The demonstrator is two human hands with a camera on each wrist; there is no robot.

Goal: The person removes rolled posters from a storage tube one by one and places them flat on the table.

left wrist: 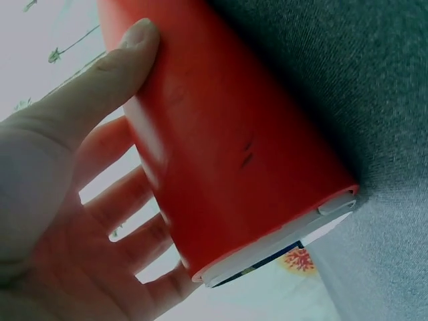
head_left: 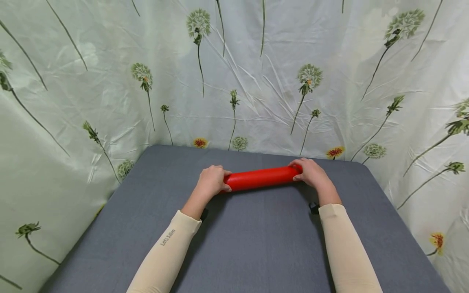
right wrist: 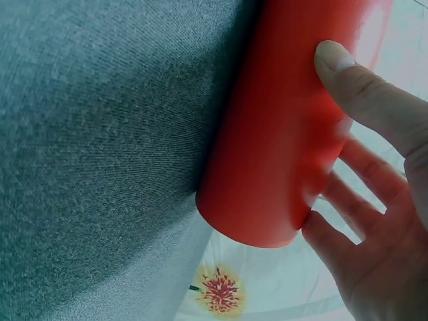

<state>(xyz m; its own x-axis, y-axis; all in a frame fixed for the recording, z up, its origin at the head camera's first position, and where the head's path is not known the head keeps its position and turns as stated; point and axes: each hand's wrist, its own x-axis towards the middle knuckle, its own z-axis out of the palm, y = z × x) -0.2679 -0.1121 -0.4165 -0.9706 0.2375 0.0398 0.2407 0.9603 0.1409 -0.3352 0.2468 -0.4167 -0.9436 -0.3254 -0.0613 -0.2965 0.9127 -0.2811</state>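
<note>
A long, smooth red cylinder [head_left: 261, 178] lies crosswise on the grey cloth-covered surface, its right end slightly farther off. My left hand [head_left: 211, 181] grips its left end from above, thumb on the near side and fingers over the far side. At the other end, my right hand [head_left: 310, 174] holds it in the same way. In the left wrist view the cylinder [left wrist: 227, 147] shows a white end with a dark blue patch and two small dark marks on its side. The right wrist view shows the red cylinder [right wrist: 281, 147] touching the cloth, its right end face hidden.
The grey surface [head_left: 249, 248] has rounded far corners. A pale curtain [head_left: 256, 73] printed with dandelions hangs close behind it and along both sides. Beige sleeves [head_left: 166, 252] cover both forearms, and a dark band [head_left: 314, 208] sits at the right wrist.
</note>
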